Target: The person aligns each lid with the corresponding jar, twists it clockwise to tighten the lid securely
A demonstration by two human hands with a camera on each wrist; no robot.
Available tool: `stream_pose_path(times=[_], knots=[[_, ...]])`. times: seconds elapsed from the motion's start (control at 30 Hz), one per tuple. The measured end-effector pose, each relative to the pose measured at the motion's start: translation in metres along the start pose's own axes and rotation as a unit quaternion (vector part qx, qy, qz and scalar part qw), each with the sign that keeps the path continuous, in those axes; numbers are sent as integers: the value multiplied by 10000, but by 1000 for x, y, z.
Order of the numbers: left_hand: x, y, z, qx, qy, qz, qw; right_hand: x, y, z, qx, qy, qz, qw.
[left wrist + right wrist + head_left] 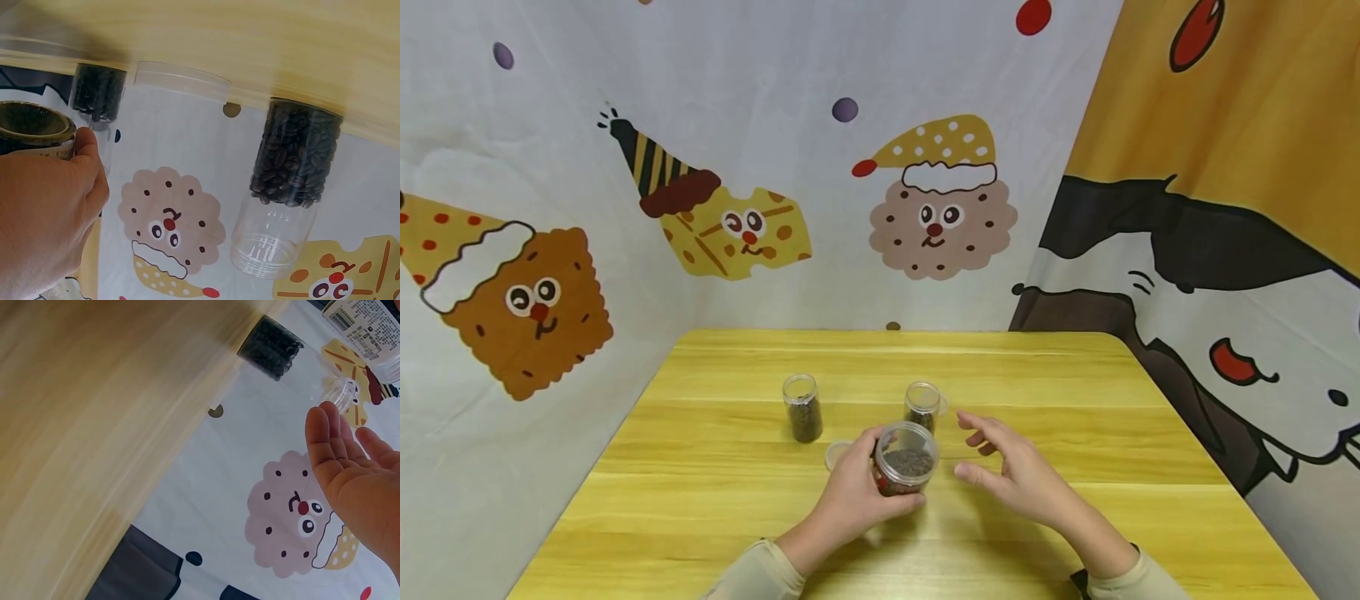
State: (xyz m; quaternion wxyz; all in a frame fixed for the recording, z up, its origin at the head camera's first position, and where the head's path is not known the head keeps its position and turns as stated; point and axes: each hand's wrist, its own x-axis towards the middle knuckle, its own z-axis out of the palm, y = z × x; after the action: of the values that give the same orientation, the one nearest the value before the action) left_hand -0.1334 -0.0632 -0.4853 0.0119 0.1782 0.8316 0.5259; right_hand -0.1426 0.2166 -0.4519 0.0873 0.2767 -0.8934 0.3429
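My left hand (852, 500) grips a wide clear jar (908, 462) with a printed label, its open mouth tilted toward me and dark contents inside. Beside it hovers my right hand (1011, 477), fingers loosely spread and holding nothing. On the table, just behind the held jar, stands a slim clear jar (922, 407) partly filled with dark beans. A second slim jar (806, 417) stands farther left, upright and lidless; the left wrist view shows coffee beans (297, 150) filling about half of it. In the right wrist view the held jar's label (362, 328) carries a barcode.
A clear round lid (837, 455) lies left of my left hand, partly covered by it. Another clear lid (943, 407) shows beside the right slim jar. The wooden table (715, 517) ends at a cartoon-printed cloth (820, 292) behind and at both sides.
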Motion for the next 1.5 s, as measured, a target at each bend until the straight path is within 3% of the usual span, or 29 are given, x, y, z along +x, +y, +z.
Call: stream_pose_path(times=[0.5, 0.7, 1.5], knots=[[2, 7, 11, 125, -196, 50, 9997, -6, 7, -8, -51, -109, 406, 9991], [4, 10, 18, 145, -333, 59, 9993, -10, 13, -12, -182, -16, 393, 9991], [23, 30, 52, 514, -572, 129, 9970, -21, 33, -33, -509, 210, 653, 9963]])
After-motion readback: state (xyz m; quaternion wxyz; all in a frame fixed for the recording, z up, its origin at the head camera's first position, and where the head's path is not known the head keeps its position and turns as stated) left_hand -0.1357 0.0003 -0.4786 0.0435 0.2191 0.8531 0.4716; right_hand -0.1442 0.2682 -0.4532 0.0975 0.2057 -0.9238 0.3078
